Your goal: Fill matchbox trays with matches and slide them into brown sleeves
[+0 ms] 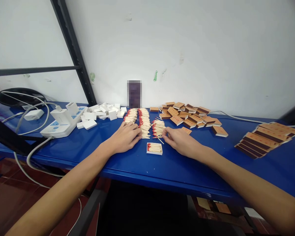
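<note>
From where I stand, both bare forearms reach in over the edge of the blue counter [140,165], slanting inward so the hands end up facing each other across rows of red-tipped matches. The left hand [127,137] lies palm down, wrist low, its fingers bent over the near end of the left row of matches [132,115], its thumb side turned toward the middle row of matches [144,119]; the fingers are bunched fairly close, and I cannot tell whether they grip any sticks. The right hand [178,141] comes from the other side, back of the hand up, thumb and forefinger drawn near each other beside the plain ends of the right-hand heap of matches [158,127]. The gap there is narrow, but I cannot make out whether a match is caught in it. Between the two wrists, nearer the counter's front edge, sits a small white tray [154,152] with matches laid lengthwise inside, heads to the left; neither hand touches it. Beyond the left hand spreads a pile of white trays [103,112], and past the right a jumble of matchboxes [191,116]. Farther right stand brown-and-orange rows of matchboxes [267,139], leaning together.
</note>
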`<state>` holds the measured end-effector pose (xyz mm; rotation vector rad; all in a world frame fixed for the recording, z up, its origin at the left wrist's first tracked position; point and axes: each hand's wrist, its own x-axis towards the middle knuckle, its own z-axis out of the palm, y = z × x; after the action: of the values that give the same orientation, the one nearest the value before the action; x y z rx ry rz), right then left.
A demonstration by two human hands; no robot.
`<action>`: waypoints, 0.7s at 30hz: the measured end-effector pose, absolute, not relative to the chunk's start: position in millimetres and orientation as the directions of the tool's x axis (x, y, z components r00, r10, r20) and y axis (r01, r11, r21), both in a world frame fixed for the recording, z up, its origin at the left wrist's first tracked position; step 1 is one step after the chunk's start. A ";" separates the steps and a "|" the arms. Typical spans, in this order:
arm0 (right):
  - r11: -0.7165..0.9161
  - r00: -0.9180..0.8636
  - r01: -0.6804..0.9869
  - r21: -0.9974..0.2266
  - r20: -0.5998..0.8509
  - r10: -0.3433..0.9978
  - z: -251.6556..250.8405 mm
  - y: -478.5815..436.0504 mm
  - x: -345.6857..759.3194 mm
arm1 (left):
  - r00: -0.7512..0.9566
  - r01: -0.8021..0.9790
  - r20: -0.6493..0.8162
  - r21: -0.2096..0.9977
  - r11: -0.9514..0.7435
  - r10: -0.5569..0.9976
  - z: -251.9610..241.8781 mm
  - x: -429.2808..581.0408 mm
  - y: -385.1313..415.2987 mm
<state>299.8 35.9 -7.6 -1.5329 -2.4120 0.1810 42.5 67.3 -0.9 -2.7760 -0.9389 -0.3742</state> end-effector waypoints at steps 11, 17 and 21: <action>0.404 -0.382 0.877 -0.261 0.132 0.915 -5.4 33.4 299.6 | 0.723 0.618 0.390 0.005 -0.786 0.571 3.1 48.3 61.6; 0.406 -0.378 0.866 -0.292 0.152 0.913 -1.9 30.5 299.2 | 0.749 0.442 0.446 0.214 -0.871 0.489 1.8 66.0 52.3; 0.434 -0.396 0.845 -0.311 0.180 0.900 -5.6 32.4 300.1 | 0.759 0.435 0.416 0.247 -0.866 0.500 -0.8 70.4 51.3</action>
<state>300.1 32.4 -5.6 -1.4983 -2.3724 0.2416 70.4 51.3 -0.8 -3.0727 -0.8210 -0.7903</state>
